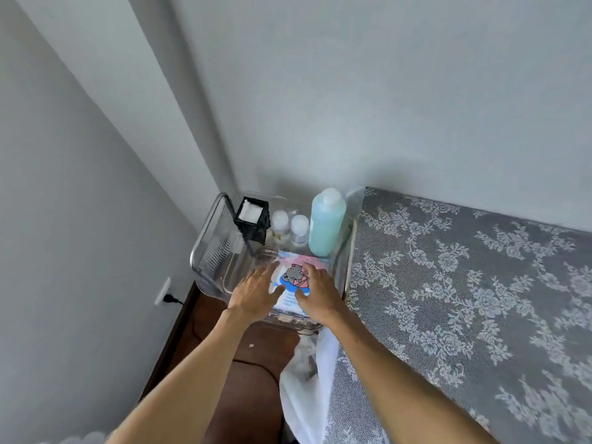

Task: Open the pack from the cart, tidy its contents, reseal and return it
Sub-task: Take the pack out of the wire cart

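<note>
While both your forearms reach forward over the brown floor, your left hand [256,294] is spread flat with the fingers apart, hovering at the left edge of the pack [293,285]; whether the fingertips actually touch it is hard to tell through the blur. Your right hand [317,291] is likewise loosened, palm down, fingers draped over the pack's right side and thumb near its lower edge, gripping nothing. The pack, printed with a cartoon animal in blue and pink, lies flat in the near part of the clear cart tray [208,251]. Just beside your right arm hangs a white plastic bag [304,379], and a grey lace-covered surface [464,299] runs along the right. Behind the pack stand a tall bottle of pale green liquid [327,221], two small white-capped bottles [290,227] and a black holder [251,219], all against the tray's far wall near the room's corner.
</note>
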A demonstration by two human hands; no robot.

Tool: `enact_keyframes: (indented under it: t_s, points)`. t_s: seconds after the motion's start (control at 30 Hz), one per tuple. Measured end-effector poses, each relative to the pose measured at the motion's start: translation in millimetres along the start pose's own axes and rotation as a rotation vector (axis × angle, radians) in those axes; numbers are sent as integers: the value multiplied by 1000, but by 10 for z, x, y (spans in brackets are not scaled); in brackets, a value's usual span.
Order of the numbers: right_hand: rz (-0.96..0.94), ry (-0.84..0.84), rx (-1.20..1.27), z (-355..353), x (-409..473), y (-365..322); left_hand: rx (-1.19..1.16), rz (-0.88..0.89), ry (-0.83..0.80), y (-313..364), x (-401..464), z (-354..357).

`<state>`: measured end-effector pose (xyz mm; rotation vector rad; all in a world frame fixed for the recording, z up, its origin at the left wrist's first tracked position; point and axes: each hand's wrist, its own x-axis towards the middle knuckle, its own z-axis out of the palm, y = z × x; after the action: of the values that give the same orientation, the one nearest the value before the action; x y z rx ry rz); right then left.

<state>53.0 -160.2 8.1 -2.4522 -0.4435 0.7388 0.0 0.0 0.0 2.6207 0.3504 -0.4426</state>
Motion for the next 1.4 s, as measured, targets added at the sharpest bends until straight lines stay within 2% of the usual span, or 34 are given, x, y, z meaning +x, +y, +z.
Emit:
enact_keyframes:
  t_s: [0.23,0.5,0.83,0.97,1.17,1.4]
  points:
    - [293,-58,23,233,411,136,-6,-33,-107,-151,347,320]
    - [311,-177,-127,357,621,296,-155,-29,-213,-341,548,518]
    - [175,-82,9,427,652,125,-187,-23,-93,-395,518,426]
    - [97,-33,8,377,571,-29,-176,-30,-28,-413,336,206]
    - [-22,35,43,180,272,-251,-109,55,15,-351,11,-241]
    - [-272,259,126,-406,-293,-477,-34,124,296,112,-461,-717]
